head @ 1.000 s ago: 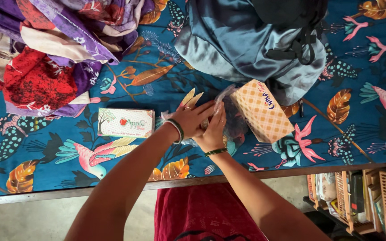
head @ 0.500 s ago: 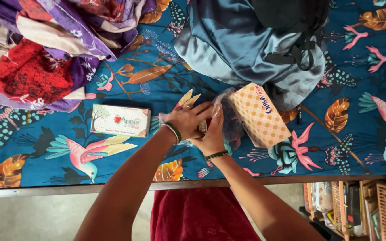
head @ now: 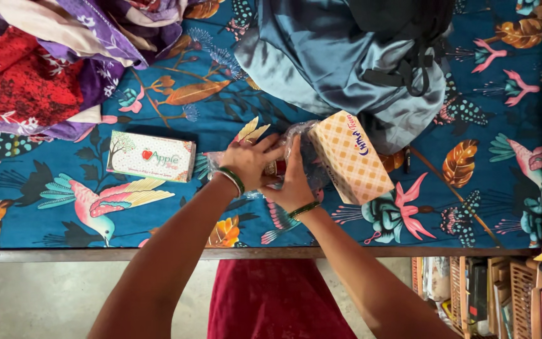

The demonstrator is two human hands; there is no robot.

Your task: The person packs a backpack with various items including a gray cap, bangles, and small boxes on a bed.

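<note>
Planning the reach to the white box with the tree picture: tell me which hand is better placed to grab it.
Left, probably. The left hand lies on the side toward the white box, with bare cloth between them. The right hand sits beyond it, against the clear plastic bag and the orange checked box.

I stand at a table whose wooden edge [head: 158, 254] runs straight across below me. It is covered by a deep blue cloth [head: 503, 188] printed with birds, leaves and pink flowers. Beneath the edge lies a plain grey floor [head: 32, 301]. To my right, low down, stand wooden racks [head: 503, 295] packed with what may be books or papers. The light is soft and even.
</note>
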